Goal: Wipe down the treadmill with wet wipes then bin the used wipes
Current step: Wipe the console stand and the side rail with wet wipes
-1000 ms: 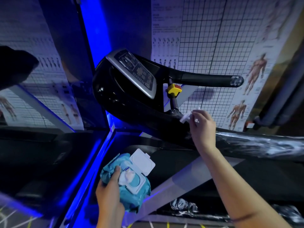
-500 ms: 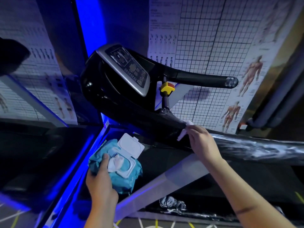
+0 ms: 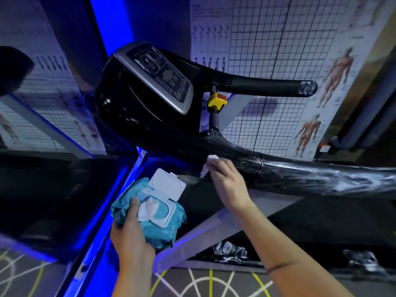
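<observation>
Most of the wipe [image 3: 211,157] is hidden under the right hand [image 3: 229,183]. Only a white bit shows at the top and another bit at the side of the fingers [image 3: 222,166]. The left hand [image 3: 130,234] covers the near side of the pack of wipes [image 3: 165,226]. Both arms are cut off at the bottom edge. The marks on the treadmill [image 3: 120,108] screen [image 3: 158,76] are too blurry to read. A dark shape [image 3: 12,69] at the far left is hard to make out.

The right fingers are bent over the wipe and hold it against the thick black rail [image 3: 321,179], close to where the rail meets the front of the treadmill. The left fingers are curled round the blue pack, with the thumb on top beside the opening. The pack's white lid [image 3: 168,183] stands open, and one fresh wipe [image 3: 147,207] pokes out.

There are two hands, one pack, one wipe on the rail, a second rail [image 3: 267,86] farther back, one yellow key [image 3: 217,101], and charts [image 3: 278,50] on the wall.
</observation>
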Motion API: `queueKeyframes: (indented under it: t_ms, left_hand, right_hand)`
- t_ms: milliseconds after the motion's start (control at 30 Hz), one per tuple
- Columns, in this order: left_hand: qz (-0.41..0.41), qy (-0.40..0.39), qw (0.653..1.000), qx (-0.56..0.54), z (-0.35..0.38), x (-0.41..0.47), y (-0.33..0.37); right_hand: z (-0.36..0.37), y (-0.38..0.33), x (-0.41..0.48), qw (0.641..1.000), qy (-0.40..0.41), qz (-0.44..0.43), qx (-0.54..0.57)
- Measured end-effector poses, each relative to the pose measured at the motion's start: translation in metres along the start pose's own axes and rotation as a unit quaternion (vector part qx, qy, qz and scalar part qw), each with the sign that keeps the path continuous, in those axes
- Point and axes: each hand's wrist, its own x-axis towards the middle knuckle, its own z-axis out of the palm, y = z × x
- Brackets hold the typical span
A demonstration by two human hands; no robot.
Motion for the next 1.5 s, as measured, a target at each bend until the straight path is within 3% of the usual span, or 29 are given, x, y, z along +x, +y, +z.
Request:
queueKeyframes:
  t_ms: [233, 367, 467, 567, 667, 767, 1033, 1133, 1333, 1400, 1500]
  left_hand:
    - [-0.007, 0.0, 1.0, 0.004, 0.0, -0.005, -0.018]
    - [-0.005, 0.01, 1.0, 0.001, 0.002, -0.012, -0.027]
    - [0.0, 0.028, 1.0, 0.001, 0.001, -0.016, -0.033]
    - [0.002, 0.043, 0.999, 0.003, 0.003, -0.019, -0.034]
    - [-0.004, 0.046, 0.999, 0.011, 0.007, -0.022, -0.034]
    - [0.004, 0.048, 0.999, 0.007, 0.009, -0.024, -0.039]
    - [0.003, 0.064, 0.998, -0.013, 0.009, -0.034, -0.06]
    - [0.001, 0.067, 0.998, -0.004, 0.01, -0.038, -0.063]
    - [0.001, 0.064, 0.998, 0.004, 0.022, -0.045, -0.065]
    - [0.002, 0.062, 0.998, 0.0, 0.024, -0.046, -0.065]
    - [0.002, 0.061, 0.998, -0.002, 0.025, -0.047, -0.068]
  right_hand:
    - [-0.055, 0.07, -0.044, 0.989, 0.088, 0.098, -0.062]
    - [-0.066, 0.068, -0.038, 0.976, 0.147, 0.152, -0.045]
    - [-0.045, 0.027, -0.017, 0.987, 0.135, 0.086, -0.017]
    - [-0.004, -0.009, -0.005, 0.998, 0.049, 0.013, 0.042]
    - [0.018, 0.004, -0.007, 0.994, -0.049, -0.097, 0.013]
    - [-0.002, 0.036, -0.021, 0.988, -0.081, -0.129, -0.004]
    - [-0.061, 0.086, -0.057, 0.997, 0.044, 0.047, -0.029]
    - [-0.051, 0.054, -0.031, 0.998, 0.063, 0.018, -0.001]
    - [-0.019, 0.031, 0.003, 0.998, -0.008, -0.061, 0.028]
    - [-0.032, 0.051, -0.005, 0.999, 0.007, -0.04, 0.031]
    - [-0.062, 0.084, -0.024, 0.994, 0.07, 0.077, 0.033]
